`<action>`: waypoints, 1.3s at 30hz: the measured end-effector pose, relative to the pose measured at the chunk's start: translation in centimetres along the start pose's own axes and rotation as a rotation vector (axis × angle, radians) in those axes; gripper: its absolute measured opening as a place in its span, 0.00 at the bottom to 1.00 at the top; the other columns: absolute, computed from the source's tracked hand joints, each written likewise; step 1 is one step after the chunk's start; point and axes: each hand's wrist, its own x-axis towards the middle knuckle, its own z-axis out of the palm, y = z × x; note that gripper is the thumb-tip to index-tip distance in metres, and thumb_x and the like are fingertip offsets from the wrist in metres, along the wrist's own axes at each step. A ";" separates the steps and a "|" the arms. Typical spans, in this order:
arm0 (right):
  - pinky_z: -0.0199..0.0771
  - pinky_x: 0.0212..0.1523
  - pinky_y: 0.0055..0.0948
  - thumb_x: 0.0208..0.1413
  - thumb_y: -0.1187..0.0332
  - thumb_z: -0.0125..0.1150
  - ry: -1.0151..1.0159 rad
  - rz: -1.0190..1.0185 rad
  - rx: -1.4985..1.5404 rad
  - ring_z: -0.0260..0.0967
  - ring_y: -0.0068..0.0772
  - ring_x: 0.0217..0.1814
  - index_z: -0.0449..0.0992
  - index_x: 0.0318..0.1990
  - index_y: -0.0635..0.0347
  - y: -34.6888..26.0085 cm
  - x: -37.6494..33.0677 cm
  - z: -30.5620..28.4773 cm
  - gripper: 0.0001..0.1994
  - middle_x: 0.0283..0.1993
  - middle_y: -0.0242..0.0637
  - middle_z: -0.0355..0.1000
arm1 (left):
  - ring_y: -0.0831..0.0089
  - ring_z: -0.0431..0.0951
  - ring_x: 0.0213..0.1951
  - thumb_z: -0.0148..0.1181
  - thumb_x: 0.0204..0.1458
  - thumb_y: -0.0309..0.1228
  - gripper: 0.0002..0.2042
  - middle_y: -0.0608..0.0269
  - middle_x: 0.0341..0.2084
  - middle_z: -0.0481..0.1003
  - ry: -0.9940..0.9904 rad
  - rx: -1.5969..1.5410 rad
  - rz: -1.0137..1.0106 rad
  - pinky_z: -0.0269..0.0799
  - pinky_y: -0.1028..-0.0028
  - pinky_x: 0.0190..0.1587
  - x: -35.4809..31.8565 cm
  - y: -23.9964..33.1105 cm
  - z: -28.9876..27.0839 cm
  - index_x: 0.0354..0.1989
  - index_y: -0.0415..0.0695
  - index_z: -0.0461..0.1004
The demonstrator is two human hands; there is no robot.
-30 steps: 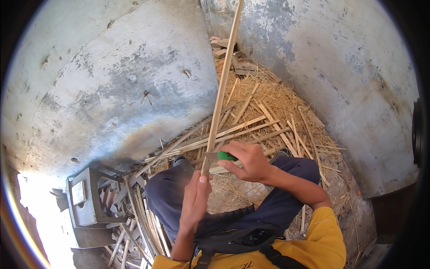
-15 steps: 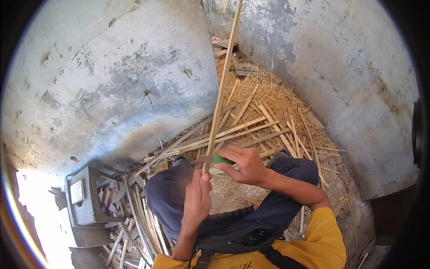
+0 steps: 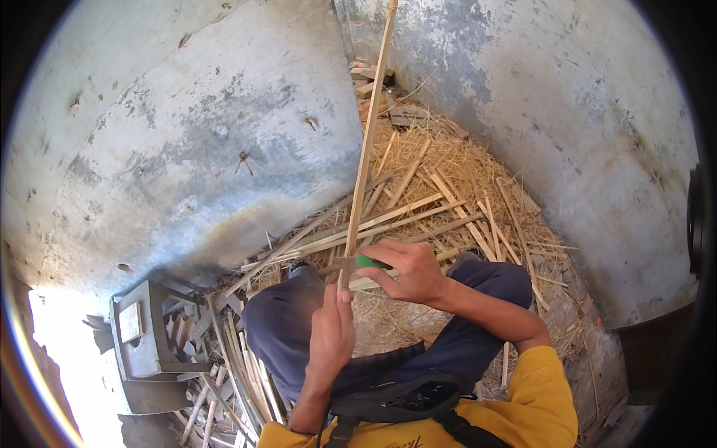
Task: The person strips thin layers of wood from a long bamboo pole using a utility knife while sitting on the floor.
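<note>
My left hand (image 3: 331, 334) grips the lower end of a long thin bamboo strip (image 3: 368, 142) that stands nearly upright and runs up past the top of the view. My right hand (image 3: 407, 270) holds a green-handled knife (image 3: 364, 261), its blade laid across the strip just above my left fingers. Both hands work over my knees in dark blue trousers (image 3: 284, 328). The knife's edge is mostly hidden by the strip and my fingers.
Cut bamboo strips and shavings (image 3: 448, 194) cover the ground ahead, between two stained concrete walls (image 3: 187, 134). A grey metal stand (image 3: 142, 343) sits at my lower left with more strips (image 3: 231, 373) beside it. A black strap bag (image 3: 403, 396) hangs at my chest.
The hands have barely shifted; the knife stays against the strip at about the same height.
</note>
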 end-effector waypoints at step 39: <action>0.80 0.39 0.38 0.64 0.55 0.70 0.051 0.129 -0.091 0.83 0.47 0.38 0.87 0.46 0.60 7.0 3.4 -2.0 0.16 0.41 0.43 0.85 | 0.31 0.76 0.29 0.47 0.76 0.33 0.09 0.37 0.21 0.72 -0.142 0.147 -0.122 0.66 0.45 0.29 -5.9 -2.7 -2.9 0.45 0.40 0.66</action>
